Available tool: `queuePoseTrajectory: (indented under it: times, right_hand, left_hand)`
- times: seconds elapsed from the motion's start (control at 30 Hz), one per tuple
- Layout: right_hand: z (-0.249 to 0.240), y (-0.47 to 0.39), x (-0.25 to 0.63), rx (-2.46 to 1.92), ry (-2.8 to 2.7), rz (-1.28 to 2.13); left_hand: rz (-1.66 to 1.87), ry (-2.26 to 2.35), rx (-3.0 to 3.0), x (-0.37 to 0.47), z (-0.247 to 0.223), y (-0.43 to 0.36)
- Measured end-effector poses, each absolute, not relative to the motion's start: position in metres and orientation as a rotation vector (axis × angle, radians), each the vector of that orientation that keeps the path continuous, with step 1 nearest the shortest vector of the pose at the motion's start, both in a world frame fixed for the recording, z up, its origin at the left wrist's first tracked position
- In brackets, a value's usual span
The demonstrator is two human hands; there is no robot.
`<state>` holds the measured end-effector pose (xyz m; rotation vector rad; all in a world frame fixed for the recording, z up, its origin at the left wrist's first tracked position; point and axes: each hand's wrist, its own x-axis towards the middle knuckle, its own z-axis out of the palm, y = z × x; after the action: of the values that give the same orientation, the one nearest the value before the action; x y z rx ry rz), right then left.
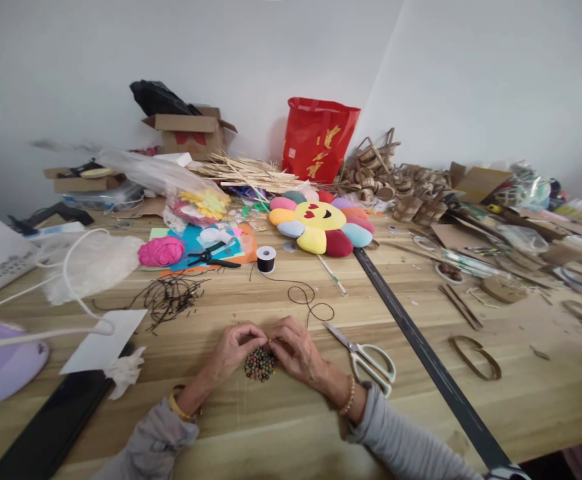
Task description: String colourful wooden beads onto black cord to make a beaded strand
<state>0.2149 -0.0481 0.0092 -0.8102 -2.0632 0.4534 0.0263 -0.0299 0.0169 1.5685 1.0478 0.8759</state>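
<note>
Over the wooden table, my left hand (238,348) and my right hand (295,350) meet with thumbs and fingertips pinched close together. A tiny yellowish speck shows between the fingertips, too small to name. Just below them is a round cluster of dark, multicoloured beads (260,365); whether it hangs or lies on the table I cannot tell. Thin black cord (305,300) runs in loops from a spool of black cord (266,259) and passes out of sight behind my right hand. White-handled scissors (371,363) lie partly spread, right of that hand.
Black cord scraps (171,300) lie left of the spool, near pliers (211,259) and pink yarn (161,251). A flower cushion (323,222) sits behind. A dark strip (411,317) crosses the table on the right. A black phone-like slab (53,427) lies front left.
</note>
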Motion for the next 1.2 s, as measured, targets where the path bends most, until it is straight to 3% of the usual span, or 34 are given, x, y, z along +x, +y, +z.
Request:
queuePoseTrajectory:
  times: [0.2,0.7,0.97,1.2]
  right_hand:
    - [0.009,-0.044,0.219,-0.971,-1.960,0.295]
    - [0.007,-0.044,0.220,-0.863,-2.041,0.450]
    - [0.018,-0.044,0.226,-1.004,-1.958,0.647]
    - [0.006,-0.039,0.230,-1.167,-1.527,0.943]
  left_hand:
    - [0.928,1.060,1.613,0.025,0.020,-0.030]
    - [0.926,1.052,1.734,0.028,0.025,-0.032]
    - [0.947,1.127,1.878,0.037,0.014,-0.032]
    - [0.742,1.201,2.264,0.047,0.014,-0.037]
